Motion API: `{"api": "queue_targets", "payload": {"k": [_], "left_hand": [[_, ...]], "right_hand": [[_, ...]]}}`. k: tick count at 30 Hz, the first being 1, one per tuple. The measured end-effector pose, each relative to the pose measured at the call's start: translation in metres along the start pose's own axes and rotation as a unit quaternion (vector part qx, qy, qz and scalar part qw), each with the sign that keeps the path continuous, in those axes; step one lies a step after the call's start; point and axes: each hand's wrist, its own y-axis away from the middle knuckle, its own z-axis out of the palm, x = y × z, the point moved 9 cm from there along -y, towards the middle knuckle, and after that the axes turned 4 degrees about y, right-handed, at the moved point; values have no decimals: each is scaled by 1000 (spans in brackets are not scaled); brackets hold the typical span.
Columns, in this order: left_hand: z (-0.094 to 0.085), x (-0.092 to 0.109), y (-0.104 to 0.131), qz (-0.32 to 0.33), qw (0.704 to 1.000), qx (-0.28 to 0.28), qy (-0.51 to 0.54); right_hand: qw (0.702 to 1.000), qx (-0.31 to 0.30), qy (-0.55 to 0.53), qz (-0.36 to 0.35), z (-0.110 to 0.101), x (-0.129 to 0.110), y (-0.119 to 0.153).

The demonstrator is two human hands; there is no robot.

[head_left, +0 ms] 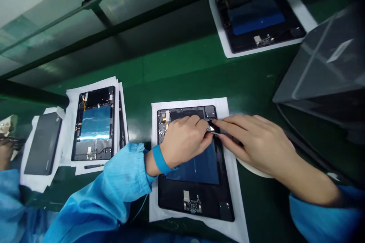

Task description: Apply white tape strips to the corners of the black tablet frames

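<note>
An opened tablet [171, 197] lies face down in front of me, its inner parts bare, with a blue battery [196, 169] in the middle. My left hand [185, 136], with a blue band at the wrist, is closed over the tablet's upper part. From the right, my right hand [262, 146] brings thumb and forefinger together at the tablet's upper right edge. Between both hands' fingertips is a small dark and silvery piece [211, 128], too covered to name. Near the tablet's lower edge a small circuit board [192, 205] shows.
White sheets [239, 212] lie under the tablet. Another opened tablet [95, 121] rests on a stack at left, beside a closed dark tablet [44, 144]. A further opened tablet [256, 11] sits at the back right, near a grey box [327, 57]. At far left is another person's sleeve [11, 197].
</note>
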Motion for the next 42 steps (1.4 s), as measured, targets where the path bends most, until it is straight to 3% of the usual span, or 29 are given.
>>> {"api": "queue_targets", "payload": {"k": [9, 22, 35, 42], "left_hand": [[1, -1, -5, -3, 999, 25, 20], [-3, -3, -2, 34, 997, 70, 31], [-1, 3, -4, 70, 995, 70, 14], [2, 1, -2, 76, 996, 40, 20]], "right_hand": [[997, -74, 24, 0, 11, -2, 1], [997, -64, 41, -16, 9, -4, 2], [996, -66, 46, -25, 7, -6, 1], [993, -72, 79, -42, 4, -15, 0]]}}
